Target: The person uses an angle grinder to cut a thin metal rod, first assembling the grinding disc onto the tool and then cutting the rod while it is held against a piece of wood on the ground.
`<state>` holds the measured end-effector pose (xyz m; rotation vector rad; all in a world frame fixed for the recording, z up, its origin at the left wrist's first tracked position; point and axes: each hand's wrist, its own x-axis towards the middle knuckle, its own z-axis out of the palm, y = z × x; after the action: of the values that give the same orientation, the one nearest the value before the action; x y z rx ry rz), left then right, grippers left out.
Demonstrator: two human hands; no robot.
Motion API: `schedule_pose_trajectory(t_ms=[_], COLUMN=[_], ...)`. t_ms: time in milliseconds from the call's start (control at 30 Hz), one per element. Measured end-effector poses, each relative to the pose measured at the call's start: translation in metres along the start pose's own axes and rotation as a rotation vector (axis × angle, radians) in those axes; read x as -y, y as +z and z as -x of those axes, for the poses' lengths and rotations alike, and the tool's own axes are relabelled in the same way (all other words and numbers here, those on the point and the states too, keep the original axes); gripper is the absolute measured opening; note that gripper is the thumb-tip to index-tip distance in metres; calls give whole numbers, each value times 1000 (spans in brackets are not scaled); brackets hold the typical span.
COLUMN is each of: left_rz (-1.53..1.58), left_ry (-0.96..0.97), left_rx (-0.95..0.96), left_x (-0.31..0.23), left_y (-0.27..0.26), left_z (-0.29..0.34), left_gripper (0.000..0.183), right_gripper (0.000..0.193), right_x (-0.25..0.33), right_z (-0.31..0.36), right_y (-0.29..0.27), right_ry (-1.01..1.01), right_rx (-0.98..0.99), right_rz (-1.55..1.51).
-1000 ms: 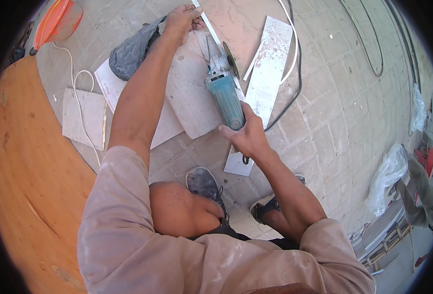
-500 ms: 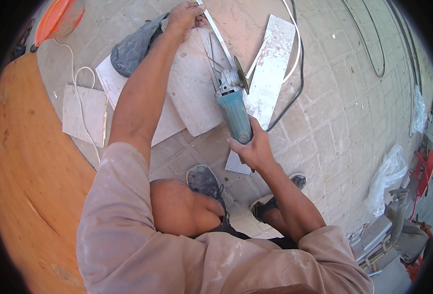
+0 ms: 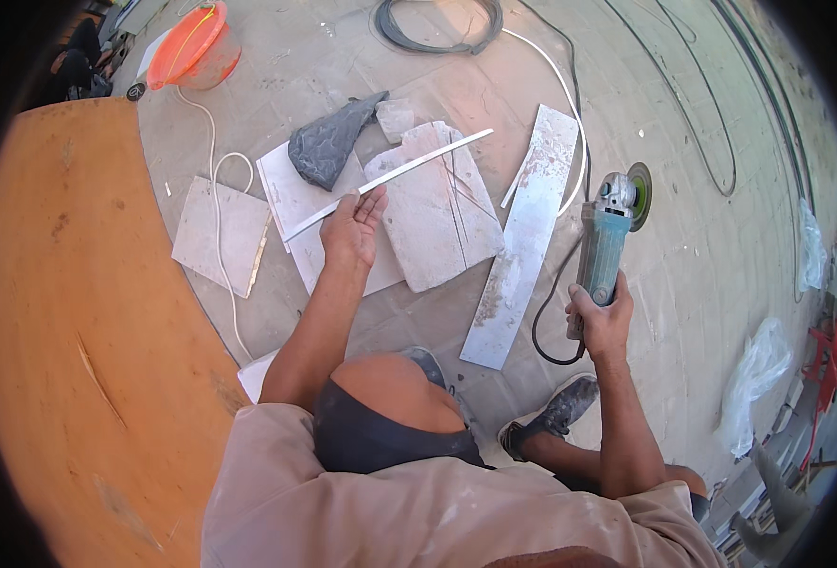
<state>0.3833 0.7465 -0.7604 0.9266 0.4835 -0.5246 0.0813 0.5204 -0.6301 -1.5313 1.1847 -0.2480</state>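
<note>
My left hand point(image 3: 354, 230) is closed on a thin white strip point(image 3: 418, 163), which slants up to the right above a pale stone slab point(image 3: 428, 241). Score-like dark lines cross the slab's right part. Out to the right, my right hand point(image 3: 604, 317) grips a teal angle grinder point(image 3: 605, 251) by its body, head pointing away from me. Its disc point(image 3: 640, 197) faces right; whether it spins I cannot tell. Between slab and grinder lies a long white board point(image 3: 524, 237) with worn, stained patches.
An orange bucket point(image 3: 196, 52) stands at the far left, beyond an orange-brown wooden board point(image 3: 78, 284). A grey bag point(image 3: 328, 147) rests on white tiles. A coiled black cable point(image 3: 442, 45) lies at the back; clear plastic wrap point(image 3: 757, 374) lies at the right.
The grinder has swung right, away from the strip. My left hand has come back nearer with the strip, and the view has shifted to show more of the far floor.
</note>
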Motion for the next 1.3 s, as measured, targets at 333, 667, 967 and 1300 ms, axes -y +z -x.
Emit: schedule_pose_trajectory(t_ms=[333, 667, 967, 1300], left_rz=[406, 272, 120, -1563], left_ry=[-228, -275, -305, 677], left_rx=[-281, -332, -331, 28], left_x=[72, 93, 88, 28], left_y=[-44, -47, -46, -85], left_z=[54, 69, 75, 90], left_gripper=[27, 27, 24, 29], right_gripper=[43, 36, 38, 40], right_x=[17, -9, -10, -14], right_z=[29, 45, 46, 38], right_y=[-14, -10, -3, 0], right_ry=[-84, -86, -37, -8], right_rx=[61, 132, 145, 159], right_rz=[72, 35, -1, -25])
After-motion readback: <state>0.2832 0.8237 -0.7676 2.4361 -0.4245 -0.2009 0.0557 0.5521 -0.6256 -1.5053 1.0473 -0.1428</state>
